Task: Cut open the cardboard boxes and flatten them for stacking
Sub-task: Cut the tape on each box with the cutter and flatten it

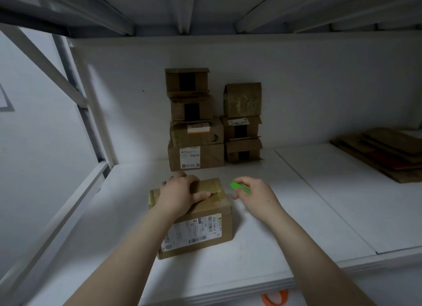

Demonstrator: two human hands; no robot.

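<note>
Box lies taped under left grip; right grip holds cutter.

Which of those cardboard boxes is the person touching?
The lone box at the front, apart from the stacked boxes behind; the left hand grips its top.

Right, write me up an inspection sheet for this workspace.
Surface: white shelf, lit dimly.
Job's things: taped box near the front, shipping label on its near side; green cutter; stacked boxes in two piles at the back; flattened cardboard piled far right.
Clutter: orange ring, partly seen below the shelf's front edge.
Grippers: left hand grips the taped box's top; right hand holds the green cutter beside the box, clear of it.
Cables: nothing seen.
Surroundings: white back wall, metal racking left, shelf underside overhead.
</note>
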